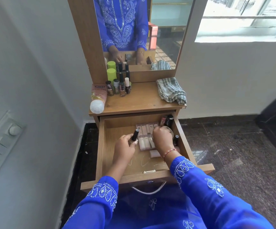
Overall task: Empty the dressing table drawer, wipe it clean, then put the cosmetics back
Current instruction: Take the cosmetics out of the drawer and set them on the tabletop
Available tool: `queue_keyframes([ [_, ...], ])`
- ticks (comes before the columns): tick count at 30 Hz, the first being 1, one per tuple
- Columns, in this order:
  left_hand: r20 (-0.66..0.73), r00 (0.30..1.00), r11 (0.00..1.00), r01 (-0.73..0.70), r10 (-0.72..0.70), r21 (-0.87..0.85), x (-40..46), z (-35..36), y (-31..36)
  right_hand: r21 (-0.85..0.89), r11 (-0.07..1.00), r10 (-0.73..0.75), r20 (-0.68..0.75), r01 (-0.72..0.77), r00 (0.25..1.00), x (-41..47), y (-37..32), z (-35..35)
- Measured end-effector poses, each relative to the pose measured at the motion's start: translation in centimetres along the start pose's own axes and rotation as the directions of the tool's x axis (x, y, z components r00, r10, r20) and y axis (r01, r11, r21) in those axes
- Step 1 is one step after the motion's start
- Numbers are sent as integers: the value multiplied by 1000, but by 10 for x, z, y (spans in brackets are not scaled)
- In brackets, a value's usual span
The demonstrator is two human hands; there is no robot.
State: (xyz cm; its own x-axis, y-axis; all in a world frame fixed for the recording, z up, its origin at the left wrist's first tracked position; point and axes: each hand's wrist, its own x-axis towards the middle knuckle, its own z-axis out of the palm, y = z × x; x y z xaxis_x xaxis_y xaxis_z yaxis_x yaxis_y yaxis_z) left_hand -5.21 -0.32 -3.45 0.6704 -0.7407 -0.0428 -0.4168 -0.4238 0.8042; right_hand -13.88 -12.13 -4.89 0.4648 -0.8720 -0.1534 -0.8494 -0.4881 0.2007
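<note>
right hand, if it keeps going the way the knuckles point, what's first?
Likely the dark bottles in the back-right corner of the drawer. The right hand points away over a round compact; depth is unclear.

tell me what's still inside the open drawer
Inside the drawer: a clear palette case, dark tubes in the back right corner, a small bottle, a pink item. The left hand holds a black-capped bottle. The right hand covers whatever it grips.

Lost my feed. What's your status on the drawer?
Left hand grip shut on nail polish bottle. Right hand fisted over round compact. Drawer open, still part-full. Nothing blocking.
</note>
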Motion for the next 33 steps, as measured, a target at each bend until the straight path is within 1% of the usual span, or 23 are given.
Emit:
queue_keyframes([
  [1, -1, 1000, 1000, 5, -5, -6, 0, 0, 0, -26, 1000, 8, -46, -9, 999, -1, -1, -3],
  [4, -14, 1000, 999, 23, -24, -24, 1, 0, -1, -75, 997, -36, -94, 29, 995, -3, -5, -7],
  [7, -58, 997, 997, 46, -49, -55, 3, -1, -2, -177, 976, -155, -175, 124, 972, -6, -7, -7],
  [11, -148, 985, 991, 76, -93, -112, 4, -4, -1, -234, 917, -365, -166, 323, 916, -19, -15, -16],
  [13, -175, 977, 987, 96, -118, -131, 4, -6, 0, -250, 885, -431, -128, 391, 893, -27, -15, -25],
  [14, -180, 975, 985, 105, -130, -140, 4, -6, 0, -227, 868, -478, -145, 441, 866, -29, -13, -25],
  [15, -181, 974, 983, 112, -138, -145, 4, -7, -1, -152, 842, -537, -164, 517, 827, -29, -12, -22],
  [16, -179, 973, 982, 117, -143, -148, 3, -7, -1, -78, 829, -558, -173, 553, 812, -26, -11, -17],
  [18, -172, 975, 982, 117, -142, -149, 3, -6, -2, 114, 850, -495, -162, 514, 854, -23, -7, -17],
  [20, -158, 977, 980, 115, -141, -161, 4, -6, -2, 297, 857, -367, -221, 420, 904, -19, 0, -14],
  [21, -154, 978, 980, 117, -142, -162, 4, -5, -2, 356, 851, -312, -249, 387, 917, -15, 4, -10],
  [23, -151, 978, 981, 121, -143, -149, 4, -6, -3, 383, 857, -268, -238, 344, 933, -7, 12, -4],
  [25, -143, 980, 983, 121, -141, -140, 4, -6, -3, 373, 870, -266, -195, 322, 944, -2, 14, 0],
  [30, -120, 982, 979, 127, -147, -161, 4, -5, -1, 397, 855, -287, -177, 335, 942, -1, 5, 7],
  [33, -116, 982, 980, 129, -147, -155, 3, -6, 1, 483, 815, -266, -179, 320, 947, -1, 4, 6],
])
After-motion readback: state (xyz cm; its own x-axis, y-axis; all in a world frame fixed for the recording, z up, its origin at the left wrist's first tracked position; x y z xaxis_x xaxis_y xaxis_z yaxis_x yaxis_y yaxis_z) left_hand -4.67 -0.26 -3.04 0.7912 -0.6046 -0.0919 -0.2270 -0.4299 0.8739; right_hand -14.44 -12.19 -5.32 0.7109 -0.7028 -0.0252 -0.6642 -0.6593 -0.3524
